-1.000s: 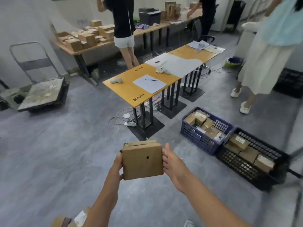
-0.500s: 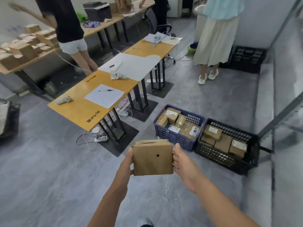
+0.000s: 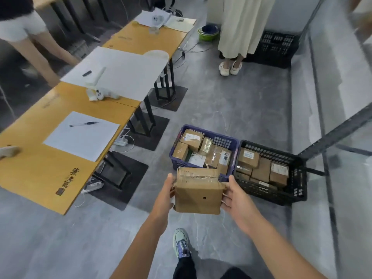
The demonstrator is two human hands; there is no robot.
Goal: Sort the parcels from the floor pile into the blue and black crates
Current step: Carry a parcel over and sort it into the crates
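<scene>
Left hand (image 3: 164, 195) and right hand (image 3: 236, 196) grip a taped parcel (image 3: 198, 191), seemingly above the blue crate's (image 3: 227, 140) near edge.

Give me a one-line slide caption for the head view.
Both hands, left hand and right hand, carry a cardboard parcel toward the blue crate and black crate.

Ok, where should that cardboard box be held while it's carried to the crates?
By its two opposite side faces, as now: left hand from the left, right hand from the right. The box is flat-sided, and its taped top flap looks crumpled, so avoid gripping there.
</scene>
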